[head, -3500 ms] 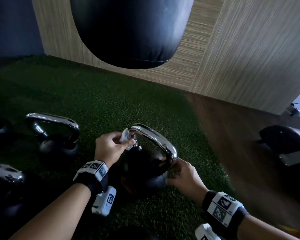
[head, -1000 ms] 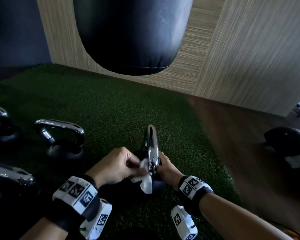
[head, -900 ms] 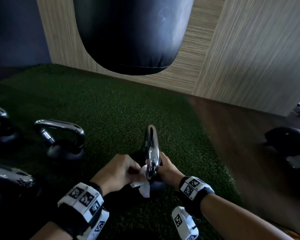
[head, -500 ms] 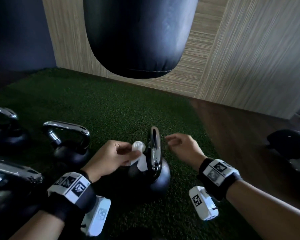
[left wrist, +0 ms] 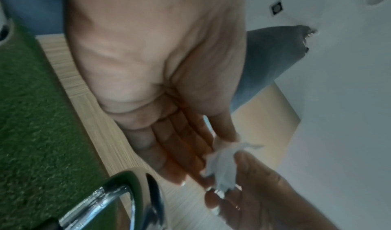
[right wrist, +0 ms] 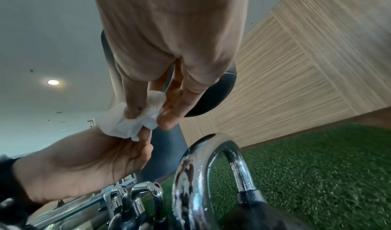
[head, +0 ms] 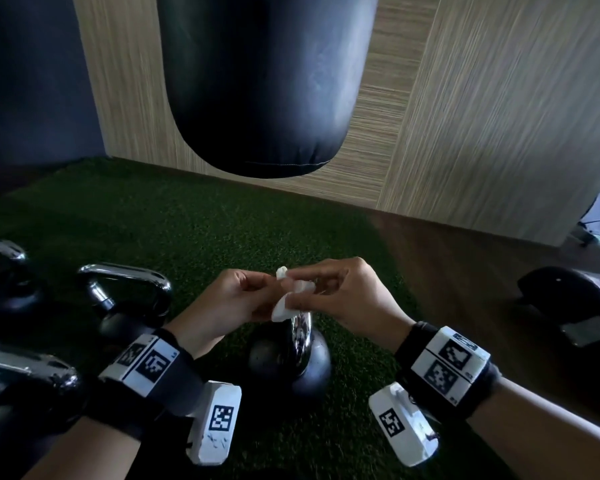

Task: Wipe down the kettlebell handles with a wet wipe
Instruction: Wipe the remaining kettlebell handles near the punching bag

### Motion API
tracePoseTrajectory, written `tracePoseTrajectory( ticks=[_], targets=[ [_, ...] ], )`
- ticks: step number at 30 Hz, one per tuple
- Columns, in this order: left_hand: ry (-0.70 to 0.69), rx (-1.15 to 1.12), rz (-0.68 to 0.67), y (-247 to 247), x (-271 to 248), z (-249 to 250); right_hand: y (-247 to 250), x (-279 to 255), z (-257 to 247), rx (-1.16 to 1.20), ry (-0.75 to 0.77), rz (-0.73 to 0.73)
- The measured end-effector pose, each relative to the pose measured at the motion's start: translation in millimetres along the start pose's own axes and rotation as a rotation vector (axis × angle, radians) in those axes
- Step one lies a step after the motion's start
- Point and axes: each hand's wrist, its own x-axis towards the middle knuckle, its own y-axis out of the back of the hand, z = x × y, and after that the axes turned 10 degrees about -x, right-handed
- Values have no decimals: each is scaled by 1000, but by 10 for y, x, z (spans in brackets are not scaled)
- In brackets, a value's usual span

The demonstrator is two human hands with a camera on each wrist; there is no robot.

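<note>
Wipe: I see a small crumpled white wet wipe [head: 289, 299] held in the air between my two hands, just above the kettlebell handle and clear of it. Bunched, not spread; its longer side runs roughly up and down in the head view.
Left hand: my left hand [head: 222, 306] pinches the wipe's left side between thumb and fingertips; the left wrist view shows the fingers [left wrist: 169, 150] lying fairly straight, with the wipe [left wrist: 222, 166] at their tips.
Right hand: my right hand [head: 347, 299] pinches the same wipe from the right, thumb and forefinger curled onto it; the right wrist view shows the wipe [right wrist: 131, 120] squeezed under the thumb.
Kettlebell: a black round kettlebell with a polished chrome loop handle [head: 291, 362] stands upright on the green artificial turf [head: 187, 230], directly under the hands. From the head I see the handle [head: 302, 337] edge-on, so its loop runs away from me, long axis vertical. Droplets show on the chrome in the right wrist view [right wrist: 211, 166].
Others: three more black kettlebells with chrome handles [head: 125, 299] sit to my left on the turf.
Surroundings: a dark hanging punching bag [head: 264, 84] ahead, pale wood-grain wall panels [head: 499, 116] behind, brown floor [head: 465, 271] to the right.
</note>
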Motion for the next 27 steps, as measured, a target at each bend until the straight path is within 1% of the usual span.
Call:
tracePoseTrajectory(
  ticks=[4, 6, 8, 9, 12, 13, 14, 15, 16, 19, 22, 25, 27],
  targets=[
    [162, -145, 67, 31, 51, 5, 9, 49, 99, -27, -23, 52],
    [204, -119, 134, 86, 150, -112, 7, 76, 197, 42, -69, 65],
    [241, 35, 142, 163, 241, -328, -3, 93, 330, 150, -150, 99],
    [281, 168, 107, 221, 285, -467, -10, 101, 418, 185, -198, 128],
    [360, 696, -134, 314, 367, -971, -47, 121, 738, 263, -328, 208],
    [353, 852, -192, 267, 362, -1104, -67, 123, 842, 286, -365, 229],
    [317, 969, -222, 205, 360, -1245, -86, 124, 928, 314, -401, 247],
    [281, 1055, -223, 111, 342, -1357, -110, 119, 1005, 348, -440, 256],
    [248, 1098, -194, 26, 324, -1430, -140, 116, 1072, 387, -475, 257],
    [151, 1086, -33, -102, 285, -1515, -217, 111, 1235, 496, -565, 209],
    [41, 1103, 56, -52, 308, -1631, -300, 132, 1334, 571, -629, 136],
    [-38, 1084, 74, -6, 344, -1675, -381, 190, 1391, 612, -643, 113],
    [-91, 996, 47, 21, 344, -1549, -448, 236, 1419, 621, -655, 131]
  ],
)
